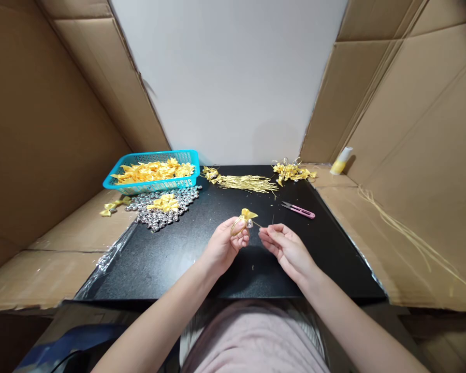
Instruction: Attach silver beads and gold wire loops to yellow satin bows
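Over the middle of the black table, my left hand [229, 241] is closed on a yellow ribbon bow [248, 213]. A loop of gold cord [233, 228] curves beside its thumb, and a small silver bell [250, 224] hangs just under the bow. Close by on the right, my right hand [287, 248] pinches a thin strand [257, 225] that runs across from the bell. A fine dark tip stands up above those fingers; whether it is the strand's end or a needle, I cannot tell.
A turquoise basket [151, 187] of yellow bows stands back left, behind silver bells [159, 224] with bows on them. Gold cords [248, 183] lie at the back, beside a pile of finished-looking bows [291, 172]. Pink thread snips [299, 210] lie right, near a thread spool [340, 160].
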Tool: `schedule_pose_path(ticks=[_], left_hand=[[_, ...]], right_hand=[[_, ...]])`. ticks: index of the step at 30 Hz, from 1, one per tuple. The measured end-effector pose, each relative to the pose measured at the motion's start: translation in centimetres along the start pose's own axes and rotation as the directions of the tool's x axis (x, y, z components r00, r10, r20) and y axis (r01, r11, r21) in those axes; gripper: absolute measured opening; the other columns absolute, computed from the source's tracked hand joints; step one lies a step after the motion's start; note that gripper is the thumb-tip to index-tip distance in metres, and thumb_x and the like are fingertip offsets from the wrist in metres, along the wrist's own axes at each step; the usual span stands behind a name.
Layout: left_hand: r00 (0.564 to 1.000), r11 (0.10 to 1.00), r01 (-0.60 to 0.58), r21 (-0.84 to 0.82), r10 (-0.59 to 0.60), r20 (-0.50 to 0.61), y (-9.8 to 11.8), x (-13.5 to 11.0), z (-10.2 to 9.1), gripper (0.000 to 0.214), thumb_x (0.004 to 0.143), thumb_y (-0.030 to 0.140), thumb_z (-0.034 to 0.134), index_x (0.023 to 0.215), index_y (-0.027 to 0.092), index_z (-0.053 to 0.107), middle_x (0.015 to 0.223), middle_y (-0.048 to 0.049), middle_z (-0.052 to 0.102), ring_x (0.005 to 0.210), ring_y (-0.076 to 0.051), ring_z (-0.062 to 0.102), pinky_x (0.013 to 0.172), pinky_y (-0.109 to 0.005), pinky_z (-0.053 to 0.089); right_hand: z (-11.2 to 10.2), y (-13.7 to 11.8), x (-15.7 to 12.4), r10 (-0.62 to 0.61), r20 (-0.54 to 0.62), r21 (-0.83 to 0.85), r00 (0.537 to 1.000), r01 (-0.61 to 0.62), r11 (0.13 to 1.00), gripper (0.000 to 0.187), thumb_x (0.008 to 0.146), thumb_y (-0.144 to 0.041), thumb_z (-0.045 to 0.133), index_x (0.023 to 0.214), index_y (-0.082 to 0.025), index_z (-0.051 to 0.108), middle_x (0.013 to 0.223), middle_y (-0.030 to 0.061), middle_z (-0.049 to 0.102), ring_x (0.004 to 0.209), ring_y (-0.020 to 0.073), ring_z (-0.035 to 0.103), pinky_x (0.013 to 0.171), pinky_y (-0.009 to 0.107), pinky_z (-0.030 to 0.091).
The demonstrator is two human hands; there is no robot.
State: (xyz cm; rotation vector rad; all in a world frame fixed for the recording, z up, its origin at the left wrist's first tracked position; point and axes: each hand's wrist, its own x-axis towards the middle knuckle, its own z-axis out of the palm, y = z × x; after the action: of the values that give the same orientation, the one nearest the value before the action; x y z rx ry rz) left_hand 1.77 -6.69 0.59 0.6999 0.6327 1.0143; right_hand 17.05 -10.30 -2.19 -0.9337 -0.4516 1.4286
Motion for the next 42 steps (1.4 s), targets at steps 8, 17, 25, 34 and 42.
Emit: schedule_pose_path(ticks=[8,17,25,34,42], left_hand=[[0.999,1.000,0.021,-0.016,-0.021,0.042,0.2,-0.1,-0.3,0.029,0.059,0.028,0.088,0.071,0.012,0.066,0.060,0.0017,0.061,0.057,-0.007,0.058,0.054,-0.015,0.049],[0.993,0.997,0.082,-0.010,-0.081,0.084,0.0,-0.7,0.4,0.028,0.059,0.030,0.088,0.070,0.014,0.067,0.059,0.0036,0.057,0.057,-0.006,0.055,0.053,-0.016,0.046],[0.993,0.993,0.089,0.077,-0.095,0.077,-0.1,-0.8,0.2,0.029,0.058,0.029,0.088,0.067,0.012,0.067,0.065,0.0012,0.060,0.057,-0.006,0.054,0.052,-0.017,0.043],[0.993,0.995,0.049,0.082,-0.058,0.107,-0.7,-0.5,0.0,0.025,0.062,0.030,0.086,0.070,0.011,0.071,0.066,-0.0007,0.064,0.057,-0.007,0.055,0.055,-0.017,0.045],[0.993,0.993,0.056,0.105,-0.066,0.101,-0.6,-0.9,0.3,0.025,0.060,0.029,0.087,0.068,0.011,0.072,0.064,-0.0018,0.066,0.055,-0.007,0.056,0.053,-0.018,0.046]], right_hand=[[0.2,-1.5,-1.4,-0.294,0.082,0.107,0.952,0.285,0.952,0.031,0.061,-0.033,0.087,0.067,-0.022,0.059,0.098,-0.0001,0.078,0.098,0.0164,0.072,0.089,0.028,0.055],[0.4,-3.3,-1.2,-0.527,0.418,-0.148,0.740,0.628,0.764,0.014,0.079,-0.028,0.075,0.073,-0.022,0.064,0.058,-0.0043,0.070,0.054,0.0119,0.067,0.065,0.027,0.057],[0.1,-4.3,-1.0,-0.612,0.368,-0.244,0.700,0.708,0.663,0.013,0.080,-0.028,0.073,0.075,-0.022,0.063,0.062,-0.0035,0.068,0.057,0.0112,0.066,0.058,0.023,0.054],[-0.2,-2.2,-2.2,-0.535,0.505,-0.579,0.677,0.726,0.371,0.005,0.085,-0.021,0.065,0.082,-0.020,0.068,0.068,0.0007,0.072,0.059,0.0143,0.068,0.060,0.025,0.055],[0.7,-3.6,-3.5,-0.569,0.605,-0.680,0.557,0.733,-0.006,0.012,0.085,-0.012,0.060,0.082,-0.020,0.069,0.077,0.0023,0.076,0.068,0.0168,0.070,0.065,0.026,0.054]])
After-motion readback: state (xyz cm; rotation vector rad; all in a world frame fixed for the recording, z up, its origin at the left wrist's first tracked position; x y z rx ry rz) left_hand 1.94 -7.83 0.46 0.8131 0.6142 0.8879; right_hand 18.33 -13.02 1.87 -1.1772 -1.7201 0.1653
